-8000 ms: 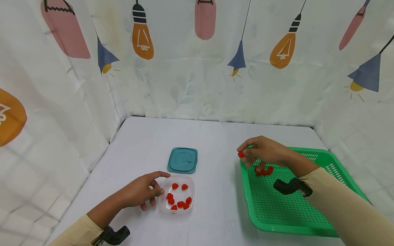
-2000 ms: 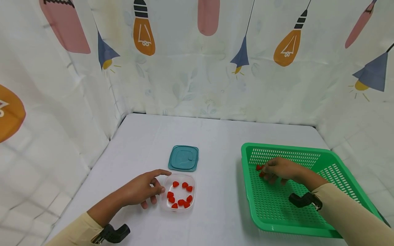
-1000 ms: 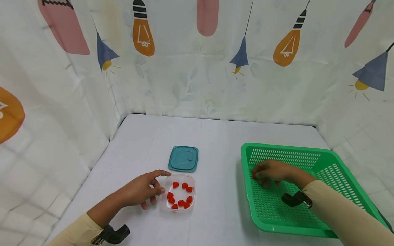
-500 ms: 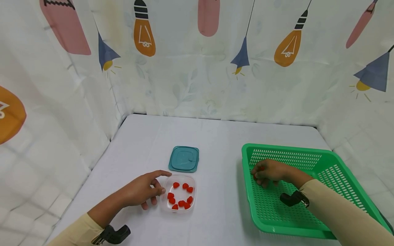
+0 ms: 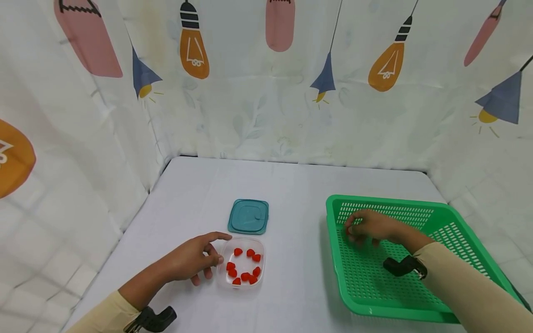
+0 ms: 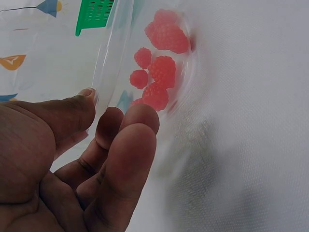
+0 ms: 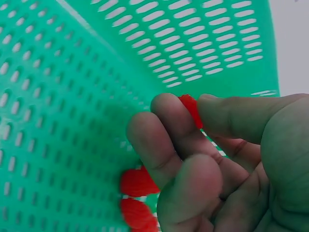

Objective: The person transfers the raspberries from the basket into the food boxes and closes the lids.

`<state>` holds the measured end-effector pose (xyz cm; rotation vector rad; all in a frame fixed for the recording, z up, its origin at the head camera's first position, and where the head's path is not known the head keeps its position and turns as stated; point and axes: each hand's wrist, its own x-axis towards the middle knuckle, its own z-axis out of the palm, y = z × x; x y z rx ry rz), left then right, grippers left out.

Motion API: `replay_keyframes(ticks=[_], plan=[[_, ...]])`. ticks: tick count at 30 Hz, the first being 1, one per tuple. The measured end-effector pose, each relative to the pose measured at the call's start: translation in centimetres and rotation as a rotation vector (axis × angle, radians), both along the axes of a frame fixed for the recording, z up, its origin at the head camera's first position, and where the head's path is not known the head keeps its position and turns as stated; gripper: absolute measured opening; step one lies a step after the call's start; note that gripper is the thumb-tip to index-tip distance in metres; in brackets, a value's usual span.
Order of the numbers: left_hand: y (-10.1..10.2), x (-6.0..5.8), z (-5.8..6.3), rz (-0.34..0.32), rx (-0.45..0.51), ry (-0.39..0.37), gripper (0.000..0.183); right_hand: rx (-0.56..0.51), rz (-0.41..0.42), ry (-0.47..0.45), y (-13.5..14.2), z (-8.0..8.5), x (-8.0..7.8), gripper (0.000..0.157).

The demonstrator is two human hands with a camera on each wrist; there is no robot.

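A red raspberry [image 7: 192, 110] is pinched between the thumb and fingers of my right hand [image 5: 370, 225], low inside the green basket [image 5: 354, 307] near its left wall. More raspberries [image 7: 139, 182] lie on the basket floor beyond the fingers in the right wrist view; in the head view the hand mostly hides them. At the left, my left hand [image 5: 192, 257] has its index fingertip at the far left corner of a clear plastic container [image 5: 241, 287], with the thumb against its side wall. Several raspberries [image 6: 163, 70] lie loosely spread on the container's bottom.
A teal lid [image 5: 248, 216] lies flat just behind the container. The white-covered table [image 5: 295, 259] runs between container and basket. Printed fabric [image 5: 258, 115] hangs behind and along both sides.
Earlier the right hand carried a raspberry over the basket's left rim, and the container has since gained one. The right hand then reached into the basket and took another. The left hand stayed put.
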<state>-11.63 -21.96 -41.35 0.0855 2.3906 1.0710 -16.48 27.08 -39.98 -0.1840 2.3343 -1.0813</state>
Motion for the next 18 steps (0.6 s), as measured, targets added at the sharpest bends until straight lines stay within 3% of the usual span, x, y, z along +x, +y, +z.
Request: replay_keyframes(ticks=[10, 18], plan=[[0.0, 0.1, 0.0, -0.003, -0.004, 0.003, 0.054, -0.084, -0.071, -0.040, -0.4, 3.6, -0.3, 0.035], [-0.1, 0.0, -0.1, -0.004, -0.004, 0.007, 0.054, -0.111, -0.056, -0.032, -1.0, 5.9, -0.4, 0.035]])
